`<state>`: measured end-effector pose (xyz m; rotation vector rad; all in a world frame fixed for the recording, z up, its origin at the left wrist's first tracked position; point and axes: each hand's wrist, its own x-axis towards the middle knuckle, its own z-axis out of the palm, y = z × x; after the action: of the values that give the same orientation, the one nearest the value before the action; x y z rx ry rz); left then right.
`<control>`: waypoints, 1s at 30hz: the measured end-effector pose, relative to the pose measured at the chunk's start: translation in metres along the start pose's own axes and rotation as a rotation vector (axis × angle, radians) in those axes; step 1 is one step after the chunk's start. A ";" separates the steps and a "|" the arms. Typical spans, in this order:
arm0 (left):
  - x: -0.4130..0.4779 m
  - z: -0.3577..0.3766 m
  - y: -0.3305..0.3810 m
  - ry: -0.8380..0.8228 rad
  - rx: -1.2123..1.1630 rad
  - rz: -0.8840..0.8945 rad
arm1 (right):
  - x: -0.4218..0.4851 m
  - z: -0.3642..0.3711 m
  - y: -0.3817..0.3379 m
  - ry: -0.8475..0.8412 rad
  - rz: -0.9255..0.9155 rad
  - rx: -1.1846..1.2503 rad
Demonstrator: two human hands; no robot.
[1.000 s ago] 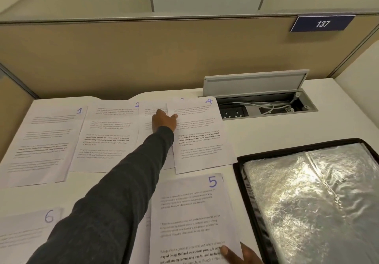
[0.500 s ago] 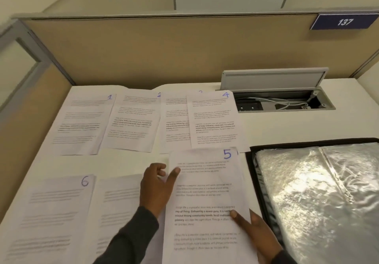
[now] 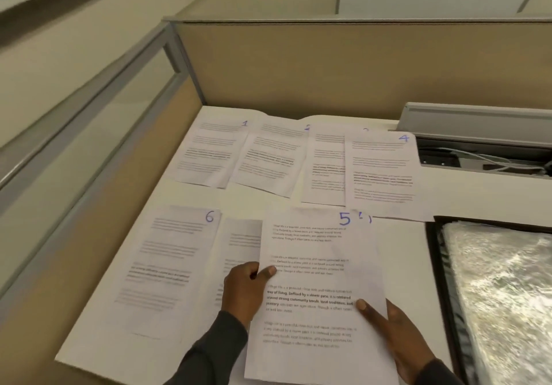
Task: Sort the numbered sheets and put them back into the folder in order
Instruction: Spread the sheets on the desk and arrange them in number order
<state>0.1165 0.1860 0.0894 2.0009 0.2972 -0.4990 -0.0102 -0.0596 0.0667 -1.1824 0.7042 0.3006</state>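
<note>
Sheet 6 [image 3: 176, 265] is lying flat at the left of the desk [image 3: 400, 250]. My left grip [image 3: 248, 289] is pinching the left edge of sheet 5 [image 3: 313, 250], with the thumb on top and the fingers curled behind. My right grip [image 3: 394, 334] is holding its lower right side, thumb pressing on the print. Sheet 5 is sitting over other pages, just left of the open folder [image 3: 433, 265].

I am judging that it belongs after sheet 4 [image 3: 382, 169], so I am aiming to lift it level with both grips without dragging the pages beneath.

Blue handwritten numbers are marking sheet 1 [image 3: 209, 151] and sheets 4, 5 and 6. Bold print on sheet 5 is reading "way of living. Defined by a slower pace".
</note>
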 end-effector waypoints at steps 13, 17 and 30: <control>0.003 -0.022 -0.009 0.108 0.076 0.033 | -0.005 0.016 0.003 -0.013 -0.003 -0.033; 0.008 -0.023 0.002 0.084 0.056 0.076 | -0.007 0.008 0.000 -0.010 -0.012 -0.090; 0.093 0.065 0.111 -0.092 -0.264 0.080 | -0.015 -0.047 0.003 0.122 -0.012 -0.310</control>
<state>0.2303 0.0767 0.1073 1.7214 0.2131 -0.4741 -0.0392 -0.0991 0.0649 -1.5087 0.7755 0.3380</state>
